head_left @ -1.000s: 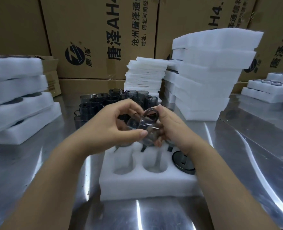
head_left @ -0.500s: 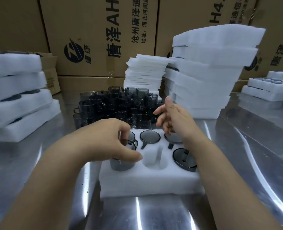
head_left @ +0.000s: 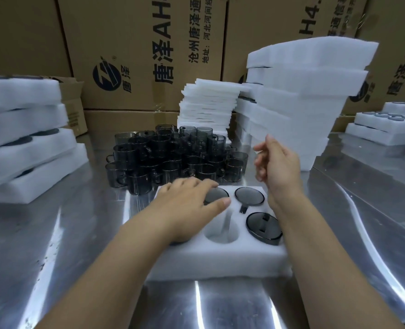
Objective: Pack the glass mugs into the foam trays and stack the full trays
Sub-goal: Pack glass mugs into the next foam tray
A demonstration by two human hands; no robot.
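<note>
A white foam tray (head_left: 220, 260) lies on the steel table in front of me. Dark glass mugs sit upside down in its pockets: one at the back right (head_left: 249, 196), one at the front right (head_left: 263, 227), one at the back middle (head_left: 216, 195). The front middle pocket (head_left: 221, 231) is empty. My left hand (head_left: 187, 207) presses flat on the tray's left side, covering the pockets there. My right hand (head_left: 277, 165) hovers above the tray's right back corner, fingers loose, holding nothing. A cluster of loose smoky mugs (head_left: 173, 157) stands behind the tray.
Filled foam trays are stacked at the left (head_left: 25, 143) and far right (head_left: 384, 124). A tall pile of foam trays (head_left: 301, 100) and a pile of thin foam sheets (head_left: 208, 103) stand behind the mugs. Cardboard boxes (head_left: 144, 51) wall the back.
The mug I held in both hands went into the tray's front left pocket. My left hand now lies flat over it, and my right hand has lifted away toward the back right.
</note>
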